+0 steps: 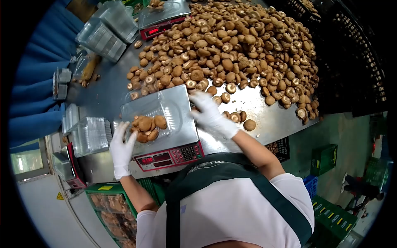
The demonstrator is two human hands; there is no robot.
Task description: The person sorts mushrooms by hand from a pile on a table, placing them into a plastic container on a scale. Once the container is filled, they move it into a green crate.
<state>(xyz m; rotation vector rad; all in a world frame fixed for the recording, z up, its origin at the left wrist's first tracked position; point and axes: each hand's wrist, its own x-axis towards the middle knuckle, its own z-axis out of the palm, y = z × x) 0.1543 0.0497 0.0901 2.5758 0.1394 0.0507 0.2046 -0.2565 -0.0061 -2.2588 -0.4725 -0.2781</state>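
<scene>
A clear plastic box (167, 110) lies on the steel pan of a red digital scale (188, 153), with a small heap of brown mushrooms (144, 124) in it. My left hand (122, 149), in a white glove, is at the left side of the box, thumb and fingers apart beside the mushrooms. On the other side, my right hand (213, 116), also gloved, reaches over the scale's right edge near loose mushrooms on the table. Motion smears its fingers, and I cannot tell whether a mushroom is between them.
A big pile of mushrooms (231, 45) covers the steel table's far side. Stacked clear boxes (92, 136) stand left, more (103, 39) farther back by a second scale (159, 28). Black crates (351, 62) are at right. Below the table is a green crate (111, 188) of packed mushrooms.
</scene>
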